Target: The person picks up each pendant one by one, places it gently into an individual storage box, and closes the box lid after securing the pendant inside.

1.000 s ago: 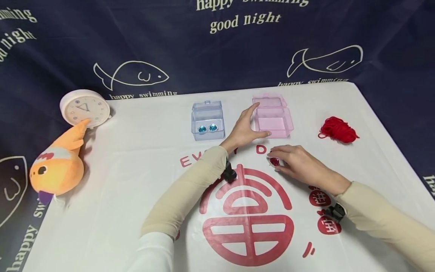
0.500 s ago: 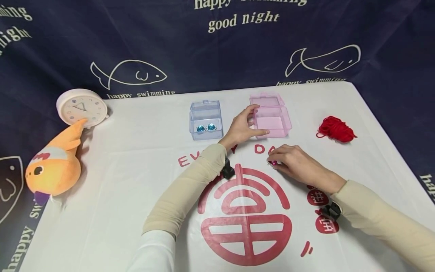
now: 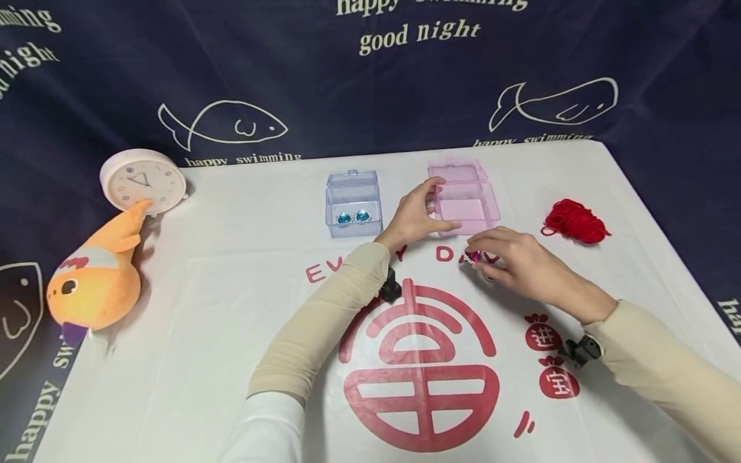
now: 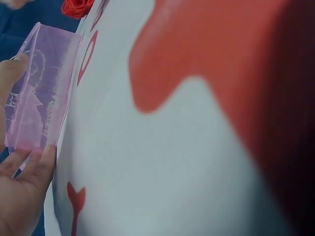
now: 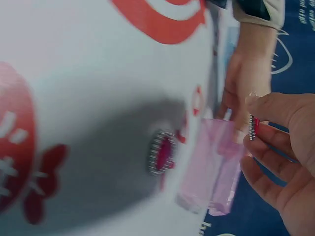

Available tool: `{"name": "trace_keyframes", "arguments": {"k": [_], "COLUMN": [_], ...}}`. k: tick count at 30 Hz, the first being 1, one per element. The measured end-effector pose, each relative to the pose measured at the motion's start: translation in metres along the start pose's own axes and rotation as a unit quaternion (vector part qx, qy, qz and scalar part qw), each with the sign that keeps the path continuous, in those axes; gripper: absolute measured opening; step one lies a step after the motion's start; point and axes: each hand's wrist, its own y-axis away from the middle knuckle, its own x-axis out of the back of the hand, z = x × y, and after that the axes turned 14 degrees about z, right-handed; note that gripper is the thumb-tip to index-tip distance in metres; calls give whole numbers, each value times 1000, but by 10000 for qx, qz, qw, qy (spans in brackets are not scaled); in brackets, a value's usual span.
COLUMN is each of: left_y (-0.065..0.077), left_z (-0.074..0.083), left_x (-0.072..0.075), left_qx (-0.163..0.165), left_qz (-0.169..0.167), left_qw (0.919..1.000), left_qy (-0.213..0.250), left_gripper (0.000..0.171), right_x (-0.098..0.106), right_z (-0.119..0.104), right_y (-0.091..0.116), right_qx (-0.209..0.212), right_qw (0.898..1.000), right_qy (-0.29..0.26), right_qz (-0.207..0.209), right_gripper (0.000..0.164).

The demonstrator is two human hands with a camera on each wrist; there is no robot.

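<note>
My left hand (image 3: pixel 413 217) holds the left side of an open, see-through pink box (image 3: pixel 466 209), thumb at the front and fingers towards the hinge. The left wrist view shows thumb and fingers on opposite sides of this box (image 4: pixel 47 93). Just in front of the box, my right hand (image 3: pixel 523 263) pinches a pink-red gem (image 3: pixel 473 256) with a silver beaded rim, raised off the table. Below that hand lies a second such gem (image 5: pixel 162 152) on the cloth, mostly hidden in the head view. Inside the open blue box (image 3: pixel 353 226) sit two blue gems (image 3: pixel 362 216).
Red yarn (image 3: pixel 576 222) lies to the right of the pink box. At the left stand a round white clock (image 3: pixel 143 183) and an orange plush fish (image 3: pixel 95 283). A printed white cloth (image 3: pixel 231 289) covers the table, and a dark blue curtain (image 3: pixel 393 96) hangs behind.
My right hand has picked a pink-red gem up off the cloth and moved slightly forward and right, towards the pink box. The left hand has closed onto the box and stays there.
</note>
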Motion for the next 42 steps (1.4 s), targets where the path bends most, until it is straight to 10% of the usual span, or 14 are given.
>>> {"name": "trace_keyframes", "arguments": {"k": [20, 42], "left_y": [0, -1], "left_z": [1, 1], "left_x": [5, 5], "left_qx": [-223, -384], "left_qz": [36, 95], "left_qw": [9964, 9948], "left_qy": [-812, -943], "left_gripper": [85, 83], "right_x": [-3, -46], "right_z": [31, 66], "right_y": [-59, -84], "right_qx": [-938, -1932], "right_qw": [9929, 9788], "right_qy": [-60, 55], "right_qz": [728, -676], "right_gripper": [26, 15]}}
